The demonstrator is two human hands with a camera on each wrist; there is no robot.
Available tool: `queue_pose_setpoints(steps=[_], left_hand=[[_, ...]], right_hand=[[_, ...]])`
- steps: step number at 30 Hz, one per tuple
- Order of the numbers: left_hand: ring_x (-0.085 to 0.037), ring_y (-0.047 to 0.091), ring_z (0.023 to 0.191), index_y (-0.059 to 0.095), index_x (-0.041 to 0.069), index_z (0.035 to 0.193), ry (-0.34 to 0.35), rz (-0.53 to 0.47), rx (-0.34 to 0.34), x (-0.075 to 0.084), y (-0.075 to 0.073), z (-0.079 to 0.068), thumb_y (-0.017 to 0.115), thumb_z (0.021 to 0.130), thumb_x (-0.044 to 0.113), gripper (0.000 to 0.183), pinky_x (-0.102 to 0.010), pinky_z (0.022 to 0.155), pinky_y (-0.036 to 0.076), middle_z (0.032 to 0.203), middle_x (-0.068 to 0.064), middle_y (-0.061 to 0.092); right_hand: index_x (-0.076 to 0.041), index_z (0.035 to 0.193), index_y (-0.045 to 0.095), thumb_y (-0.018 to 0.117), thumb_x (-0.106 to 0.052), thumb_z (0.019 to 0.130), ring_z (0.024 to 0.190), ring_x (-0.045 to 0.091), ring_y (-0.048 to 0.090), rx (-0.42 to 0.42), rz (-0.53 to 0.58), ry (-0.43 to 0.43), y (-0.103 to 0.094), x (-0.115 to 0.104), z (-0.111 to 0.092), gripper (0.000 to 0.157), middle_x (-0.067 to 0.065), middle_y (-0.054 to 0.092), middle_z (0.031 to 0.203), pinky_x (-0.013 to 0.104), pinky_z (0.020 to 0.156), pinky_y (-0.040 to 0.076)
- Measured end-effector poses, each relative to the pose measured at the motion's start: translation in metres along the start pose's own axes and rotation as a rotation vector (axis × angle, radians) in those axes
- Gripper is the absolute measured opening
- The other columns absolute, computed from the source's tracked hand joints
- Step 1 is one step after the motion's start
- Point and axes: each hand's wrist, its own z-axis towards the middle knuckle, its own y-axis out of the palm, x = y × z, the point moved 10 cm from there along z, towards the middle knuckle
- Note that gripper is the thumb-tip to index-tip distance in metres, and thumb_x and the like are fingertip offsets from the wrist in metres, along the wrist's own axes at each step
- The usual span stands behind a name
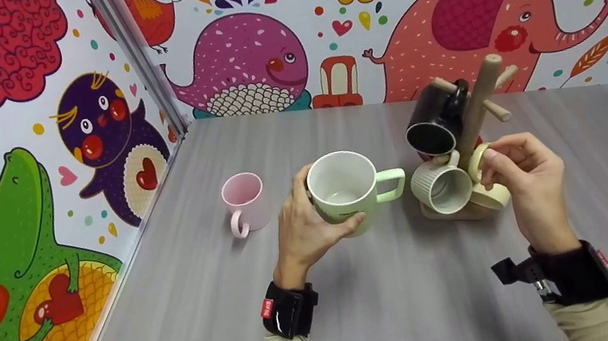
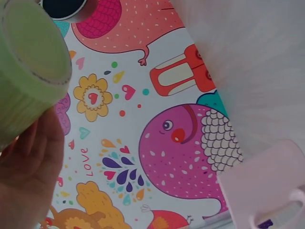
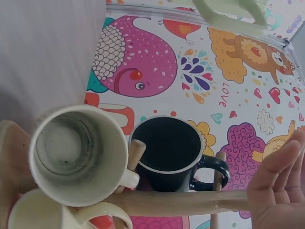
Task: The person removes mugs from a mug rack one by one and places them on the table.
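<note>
A light green mug (image 1: 345, 201), pale inside, is gripped round its body by my left hand (image 1: 312, 216), its handle pointing right. The left wrist view shows the underside of this green mug (image 2: 35, 52) above the fingers (image 2: 38, 148). My right hand (image 1: 526, 172) is beside the wooden mug stand (image 1: 481, 108), fingers loosely bent. In the head view it overlaps a pale yellow mug (image 1: 491, 197); in the right wrist view this hand (image 3: 281, 186) is apart from that mug's handle (image 3: 107, 210) and holds nothing. A ribbed white mug (image 1: 440, 187) and a black mug (image 1: 436, 122) hang there too.
A pink mug (image 1: 245, 202) stands upright left of my left hand on the grey table (image 1: 198, 314). Something red shows behind the hanging mugs. Cartoon-printed walls (image 1: 354, 30) border the table at the back and left.
</note>
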Motion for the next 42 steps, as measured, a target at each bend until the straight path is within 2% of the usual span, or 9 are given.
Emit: queue_pose_setpoints(steps=[15, 22, 27, 37, 42], left_hand=[[-0.033, 0.068, 0.099, 0.047, -0.002, 0.135, -0.118, 0.028, 0.024, -0.037, 0.0, -0.01, 0.091, 0.062, 0.035, 0.093, -0.048, 0.078, 0.056, 0.118, -0.018, 0.066], [-0.034, 0.067, 0.098, 0.046, -0.003, 0.135, -0.168, 0.076, 0.037, -0.056, 0.001, -0.017, 0.09, 0.062, 0.035, 0.094, -0.049, 0.078, 0.056, 0.117, -0.019, 0.065], [-0.036, 0.068, 0.097, 0.046, -0.003, 0.136, -0.204, 0.095, 0.052, -0.069, 0.001, -0.022, 0.09, 0.061, 0.033, 0.094, -0.05, 0.078, 0.055, 0.116, -0.021, 0.066], [-0.037, 0.067, 0.1, 0.046, -0.002, 0.134, -0.25, 0.134, 0.064, -0.087, 0.003, -0.028, 0.09, 0.06, 0.031, 0.092, -0.052, 0.08, 0.055, 0.117, -0.021, 0.065], [-0.039, 0.066, 0.101, 0.045, -0.003, 0.134, -0.276, 0.143, 0.081, -0.096, 0.001, -0.032, 0.089, 0.061, 0.032, 0.092, -0.053, 0.081, 0.055, 0.118, -0.023, 0.064]], right_hand=[[0.005, 0.091, 0.065, 0.058, 0.015, 0.093, 0.052, 0.015, 0.058, 0.097, -0.165, 0.04, -0.004, 0.003, 0.011, 0.012, 0.011, 0.064, 0.069, 0.022, 0.049, 0.05], [0.001, 0.089, 0.066, 0.057, 0.015, 0.094, 0.049, 0.014, 0.058, 0.122, -0.192, 0.068, -0.005, 0.009, 0.015, 0.017, 0.009, 0.064, 0.068, 0.021, 0.047, 0.049], [0.001, 0.091, 0.067, 0.058, 0.013, 0.094, 0.05, 0.014, 0.059, 0.112, -0.202, 0.091, -0.003, 0.011, 0.017, 0.015, 0.008, 0.064, 0.069, 0.021, 0.048, 0.05], [0.002, 0.1, 0.065, 0.06, 0.008, 0.096, 0.051, 0.013, 0.06, 0.055, -0.214, 0.15, 0.002, 0.019, 0.02, 0.009, 0.008, 0.065, 0.071, 0.021, 0.049, 0.05], [0.004, 0.108, 0.061, 0.058, 0.007, 0.097, 0.05, 0.012, 0.06, 0.061, -0.236, 0.179, 0.004, 0.024, 0.023, 0.012, 0.008, 0.065, 0.071, 0.021, 0.048, 0.049]])
